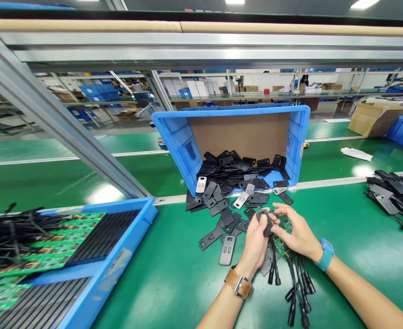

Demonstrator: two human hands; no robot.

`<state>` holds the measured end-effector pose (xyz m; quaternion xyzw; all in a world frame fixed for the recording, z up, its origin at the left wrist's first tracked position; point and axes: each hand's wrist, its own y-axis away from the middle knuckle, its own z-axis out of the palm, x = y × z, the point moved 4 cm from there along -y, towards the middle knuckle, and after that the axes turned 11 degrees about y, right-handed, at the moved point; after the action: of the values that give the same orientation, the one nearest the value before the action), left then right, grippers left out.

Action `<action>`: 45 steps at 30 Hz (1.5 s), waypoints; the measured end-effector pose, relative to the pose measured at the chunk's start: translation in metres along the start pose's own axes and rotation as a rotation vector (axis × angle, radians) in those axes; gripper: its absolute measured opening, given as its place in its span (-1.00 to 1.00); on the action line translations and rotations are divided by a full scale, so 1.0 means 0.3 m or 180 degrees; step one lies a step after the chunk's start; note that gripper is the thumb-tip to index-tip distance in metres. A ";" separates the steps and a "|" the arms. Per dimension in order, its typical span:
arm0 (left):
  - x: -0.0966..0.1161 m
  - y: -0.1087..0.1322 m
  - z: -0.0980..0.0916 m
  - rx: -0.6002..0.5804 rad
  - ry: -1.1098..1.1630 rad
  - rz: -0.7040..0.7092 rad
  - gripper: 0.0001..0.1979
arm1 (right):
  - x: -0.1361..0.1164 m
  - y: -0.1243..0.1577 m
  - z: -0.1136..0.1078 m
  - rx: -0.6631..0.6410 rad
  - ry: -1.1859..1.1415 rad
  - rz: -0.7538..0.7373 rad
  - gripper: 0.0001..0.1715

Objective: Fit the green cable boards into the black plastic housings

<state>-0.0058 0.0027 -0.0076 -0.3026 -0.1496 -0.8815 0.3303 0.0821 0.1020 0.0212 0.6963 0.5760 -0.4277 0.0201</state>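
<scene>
My left hand (254, 240) grips a small black plastic housing piece (265, 220) between thumb and fingers. My right hand (295, 230) pinches the same piece from the right and also rests over a small green circuit board (282, 246) with black cables (299, 283) trailing toward me. Both hands meet just in front of a spill of black and grey plastic housings (227, 205) on the green table. A brown watch is on my left wrist, a blue one on my right.
A tipped blue bin (174, 137) lined with cardboard pours out the housings. A blue tray (119, 256) of green boards and black cables lies at left. More cabled parts (393, 194) pile at right. A metal frame post (67, 137) slants at left.
</scene>
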 end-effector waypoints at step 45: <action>0.048 -0.015 0.024 -0.0160 -0.0695 0.0019 -0.50 | 0.034 -0.004 0.034 -0.0455 -0.2084 0.2077 -0.25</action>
<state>-0.0144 0.0023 0.0069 -0.4055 -0.1616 -0.8457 0.3069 0.0748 0.1051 0.0090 0.6664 0.3182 -0.5555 0.3822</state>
